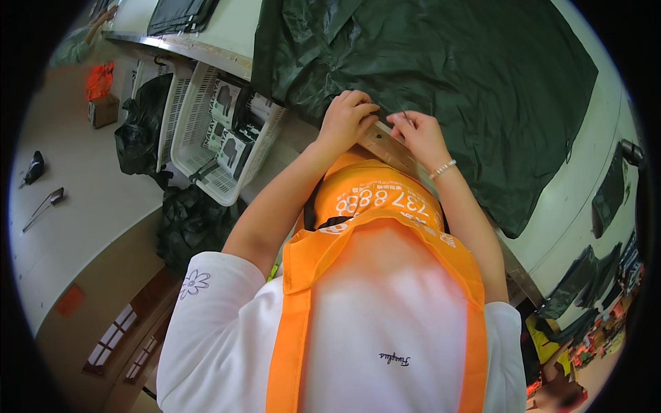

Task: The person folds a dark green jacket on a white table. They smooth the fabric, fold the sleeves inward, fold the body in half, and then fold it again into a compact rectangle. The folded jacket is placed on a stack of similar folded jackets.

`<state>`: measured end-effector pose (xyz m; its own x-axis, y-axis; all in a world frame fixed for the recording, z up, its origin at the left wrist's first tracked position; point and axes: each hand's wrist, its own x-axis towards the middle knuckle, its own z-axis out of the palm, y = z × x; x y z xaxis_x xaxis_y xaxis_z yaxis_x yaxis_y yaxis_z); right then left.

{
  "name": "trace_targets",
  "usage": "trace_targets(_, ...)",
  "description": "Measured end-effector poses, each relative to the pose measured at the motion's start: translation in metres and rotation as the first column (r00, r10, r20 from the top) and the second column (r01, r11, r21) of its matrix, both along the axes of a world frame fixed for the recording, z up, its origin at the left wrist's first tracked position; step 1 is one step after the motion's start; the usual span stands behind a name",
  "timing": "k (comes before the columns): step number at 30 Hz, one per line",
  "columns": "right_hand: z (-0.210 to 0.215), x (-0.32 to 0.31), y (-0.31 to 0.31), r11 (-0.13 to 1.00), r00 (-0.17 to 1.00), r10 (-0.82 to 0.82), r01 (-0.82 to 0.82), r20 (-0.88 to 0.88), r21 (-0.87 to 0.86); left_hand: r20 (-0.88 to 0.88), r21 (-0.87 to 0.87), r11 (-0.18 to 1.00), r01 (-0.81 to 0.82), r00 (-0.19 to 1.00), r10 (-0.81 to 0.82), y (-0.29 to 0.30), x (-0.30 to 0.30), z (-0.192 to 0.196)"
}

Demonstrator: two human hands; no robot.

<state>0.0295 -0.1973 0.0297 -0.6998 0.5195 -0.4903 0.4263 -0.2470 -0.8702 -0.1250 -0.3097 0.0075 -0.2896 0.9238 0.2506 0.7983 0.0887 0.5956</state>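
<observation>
A large dark green sheet (pixel 441 89), shiny and creased like coated fabric, lies over the table in front of me. At its near edge, my left hand (pixel 344 122) is closed, with fingers curled on the sheet and thumb tucked toward them. Just to its right, my right hand (pixel 421 138) is pinched closed. A thin dark sliver shows by its fingertips, too fine to name. Between the two hands runs the table's brownish front edge (pixel 385 146), close against my orange apron (pixel 372 189).
Left of me, below the tabletop, a white plastic basket (pixel 231 189) holds several printed packages. Black plastic bags (pixel 144 124) hang and lie beside it. Folded dark pieces (pixel 180 15) sit at the back left. Dark green pieces (pixel 575 279) lie on the right.
</observation>
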Motion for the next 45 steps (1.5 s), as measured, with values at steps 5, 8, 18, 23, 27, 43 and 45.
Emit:
trace_targets(5, -0.021, -0.002, 0.019, 0.932, 0.981, -0.185, 0.195, 0.062, -0.304, -0.027, -0.003, 0.999, 0.049, 0.998, -0.049, -0.002, 0.000, -0.003)
trace_targets(8, -0.024, 0.001, 0.019, 0.929, 0.984, -0.172, 0.176, 0.041, -0.327, 0.023, 0.016, 0.999, 0.030, 0.999, -0.030, -0.003, -0.001, -0.004)
trace_targets(18, -0.028, -0.002, 0.012, 0.960, 0.986, -0.166, 0.168, 0.026, -0.223, 0.677, -0.225, 0.937, -0.266, 0.650, 0.347, 0.005, -0.025, -0.013)
trace_targets(23, -0.039, -0.004, 0.004, 0.988, 0.993, -0.111, 0.105, 0.049, 0.112, 0.458, -0.105, 0.991, -0.077, 0.881, 0.117, 0.002, -0.019, 0.001)
trace_targets(27, -0.035, -0.004, -0.003, 0.956, 0.994, -0.105, 0.093, 0.028, 0.278, 0.287, -0.147, 0.989, 0.021, 0.958, 0.022, -0.001, -0.012, 0.011)
trace_targets(43, -0.019, -0.004, -0.006, 0.914, 0.993, -0.010, -0.039, 0.119, 0.403, 0.744, -0.330, 0.935, 0.128, 0.645, 0.174, 0.016, -0.051, -0.006)
trace_targets(45, -0.015, -0.007, -0.008, 0.864, 0.989, 0.052, -0.115, 0.141, 0.491, 0.789, -0.374, 0.925, 0.072, 0.549, 0.276, 0.018, -0.055, -0.004)
